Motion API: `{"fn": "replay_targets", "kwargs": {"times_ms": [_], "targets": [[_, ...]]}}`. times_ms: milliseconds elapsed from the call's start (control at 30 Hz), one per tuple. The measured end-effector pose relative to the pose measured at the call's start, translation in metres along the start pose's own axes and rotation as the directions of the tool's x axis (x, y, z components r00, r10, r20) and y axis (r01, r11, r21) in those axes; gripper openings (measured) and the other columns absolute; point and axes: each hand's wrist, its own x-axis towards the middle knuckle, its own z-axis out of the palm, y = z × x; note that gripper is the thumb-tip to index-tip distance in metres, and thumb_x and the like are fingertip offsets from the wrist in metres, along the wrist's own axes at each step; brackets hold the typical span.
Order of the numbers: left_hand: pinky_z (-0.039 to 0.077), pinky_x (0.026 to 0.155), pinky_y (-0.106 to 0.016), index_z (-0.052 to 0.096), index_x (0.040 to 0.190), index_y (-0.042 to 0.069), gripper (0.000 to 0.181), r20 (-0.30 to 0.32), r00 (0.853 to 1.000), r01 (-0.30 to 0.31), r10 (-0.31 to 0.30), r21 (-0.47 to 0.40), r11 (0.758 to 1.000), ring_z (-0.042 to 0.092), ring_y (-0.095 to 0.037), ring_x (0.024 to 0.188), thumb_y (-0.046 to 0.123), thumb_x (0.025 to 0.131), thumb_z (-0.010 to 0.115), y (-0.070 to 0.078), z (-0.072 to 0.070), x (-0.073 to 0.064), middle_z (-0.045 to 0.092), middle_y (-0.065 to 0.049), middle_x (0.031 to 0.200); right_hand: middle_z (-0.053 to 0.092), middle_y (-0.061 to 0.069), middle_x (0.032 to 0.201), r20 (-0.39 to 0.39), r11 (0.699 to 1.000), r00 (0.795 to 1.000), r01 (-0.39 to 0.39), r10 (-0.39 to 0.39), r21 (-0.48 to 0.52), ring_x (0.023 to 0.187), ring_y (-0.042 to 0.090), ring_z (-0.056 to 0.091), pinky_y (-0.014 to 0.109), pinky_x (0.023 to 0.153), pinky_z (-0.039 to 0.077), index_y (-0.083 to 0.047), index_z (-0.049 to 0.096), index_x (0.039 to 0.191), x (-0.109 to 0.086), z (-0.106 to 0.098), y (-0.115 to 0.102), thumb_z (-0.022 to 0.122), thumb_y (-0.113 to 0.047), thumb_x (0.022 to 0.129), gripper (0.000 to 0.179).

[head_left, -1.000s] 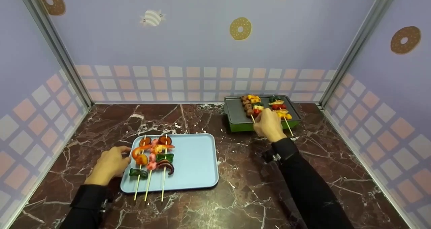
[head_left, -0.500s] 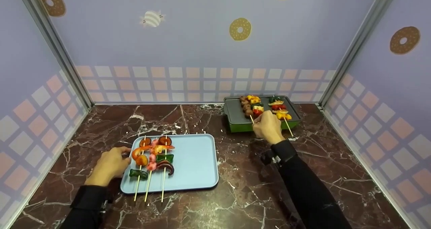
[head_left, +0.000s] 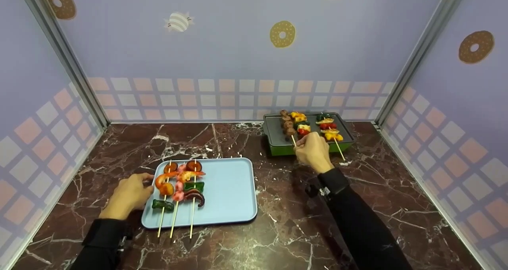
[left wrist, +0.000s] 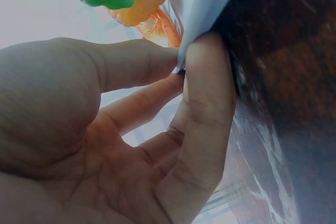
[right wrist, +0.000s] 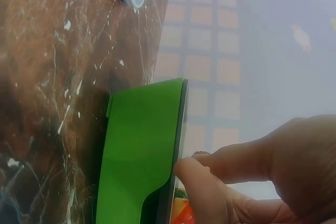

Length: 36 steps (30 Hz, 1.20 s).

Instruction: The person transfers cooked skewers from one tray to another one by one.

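Observation:
My right hand (head_left: 313,153) pinches the wooden stick of a meatball skewer (head_left: 288,124) at the front edge of a green grill (head_left: 281,150) with a dark grey top. In the right wrist view the fingertips meet above the grill's rim, and the stick is mostly hidden. Two vegetable skewers, one in the middle (head_left: 302,124) and one on the right (head_left: 328,127), lie on the grill. My left hand (head_left: 130,194) holds the left rim of a light blue tray (head_left: 230,190); the left wrist view shows thumb and finger pinching that rim (left wrist: 202,6).
On the tray's left half lie a shrimp skewer (head_left: 166,188), a pink skewer (head_left: 178,194) and a tentacle skewer (head_left: 194,194), sticks overhanging the front. The brown marble table (head_left: 274,230) is bounded by patterned walls (head_left: 222,43) at back and sides.
My right hand has shifted slightly left and towards me. The meatball skewer has moved a little left with it, away from the middle skewer. My left hand and the tray stay put.

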Motion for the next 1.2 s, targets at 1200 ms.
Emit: {"fn": "replay_targets", "kwargs": {"times_ms": [1200], "targets": [[0.047, 0.073, -0.049, 0.058, 0.143, 0.002, 0.046, 0.008, 1.0, 0.001, -0.001, 0.008, 1.0, 0.057, -0.042, 0.093, 0.02, 0.1, 0.06, 0.0, 0.0, 0.0, 0.058, -0.035, 0.13, 0.072, -0.006, 0.069, 0.1, 0.957, 0.995, -0.008, -0.022, 0.289, 0.058, 0.015, 0.068, 0.034, 0.071, 0.055, -0.013, 0.078, 0.086, -0.049, 0.029, -0.037, 0.08, -0.015, 0.084, 0.003]]}}
